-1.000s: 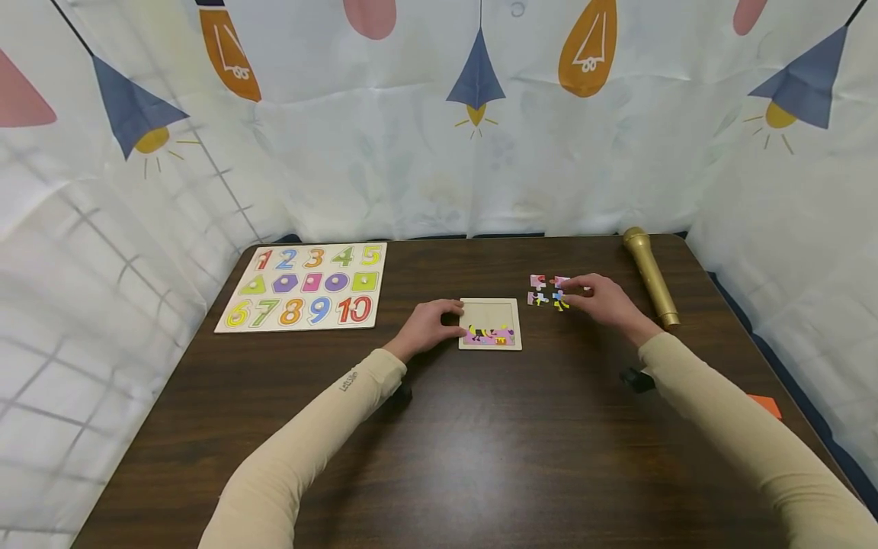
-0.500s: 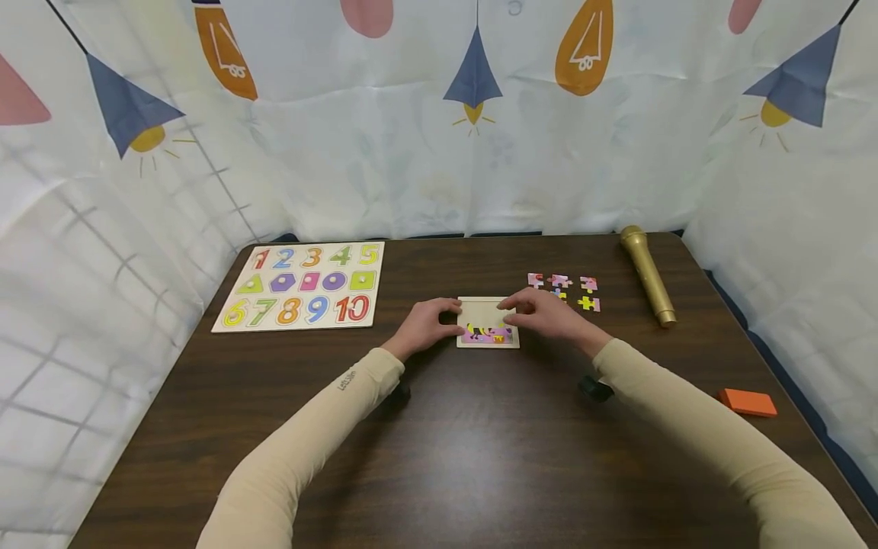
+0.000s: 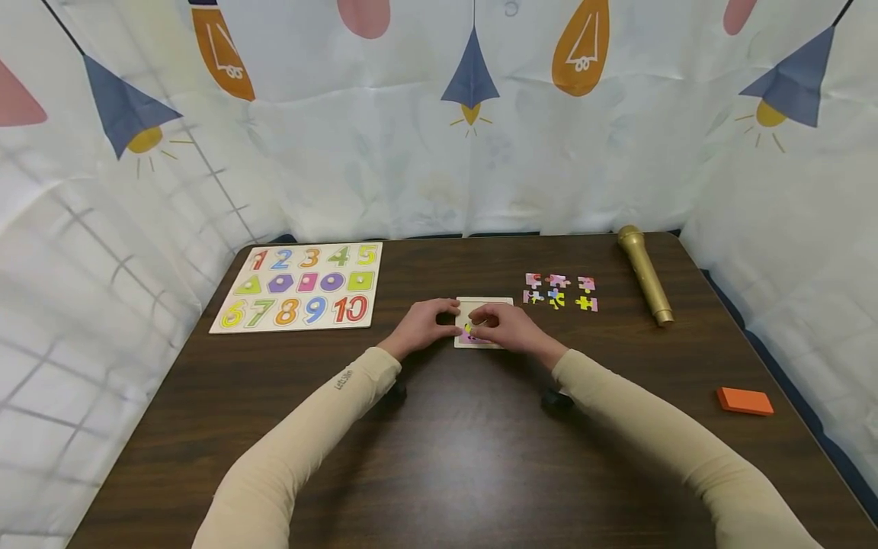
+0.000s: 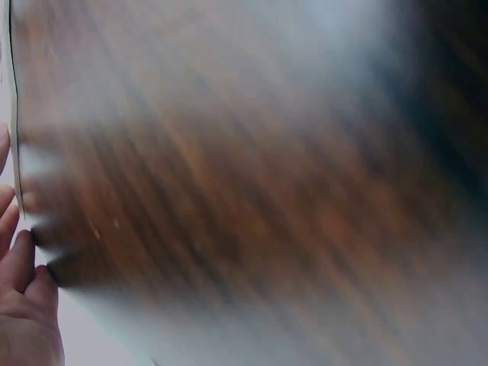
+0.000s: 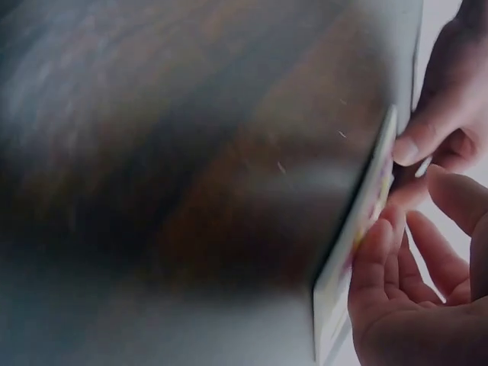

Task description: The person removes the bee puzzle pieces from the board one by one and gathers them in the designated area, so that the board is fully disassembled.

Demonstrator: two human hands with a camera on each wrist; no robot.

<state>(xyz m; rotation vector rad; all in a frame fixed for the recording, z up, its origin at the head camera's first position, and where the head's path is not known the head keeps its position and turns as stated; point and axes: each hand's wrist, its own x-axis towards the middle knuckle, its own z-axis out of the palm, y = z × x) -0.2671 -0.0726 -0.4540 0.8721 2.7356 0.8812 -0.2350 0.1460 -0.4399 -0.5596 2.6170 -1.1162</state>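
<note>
In the head view, a small square puzzle board [image 3: 488, 302] lies mid-table with pink and yellow pieces in its near part. My left hand [image 3: 424, 326] grips the board's left edge, thumb near its lower corner. My right hand [image 3: 513, 329] is over the board, thumb and index finger pinching a small puzzle piece [image 3: 479, 322] mostly hidden by the fingers. The right wrist view shows the board edge-on beside the right hand's fingers [image 5: 372, 263], with the left thumb [image 5: 415, 145] at its far end. Several loose puzzle pieces [image 3: 558, 281] lie in two rows right of the board.
A board of numbers and shapes [image 3: 295, 286] lies at the table's left back. At the right back is a gold microphone-shaped object [image 3: 646, 276]. An orange block [image 3: 745, 401] sits near the right edge. A printed curtain [image 3: 398, 168] hangs behind the dark table [image 3: 466, 473].
My right hand has moved left from the loose pieces to above the puzzle board, carrying a puzzle piece. The left hand stays at the board's left edge.
</note>
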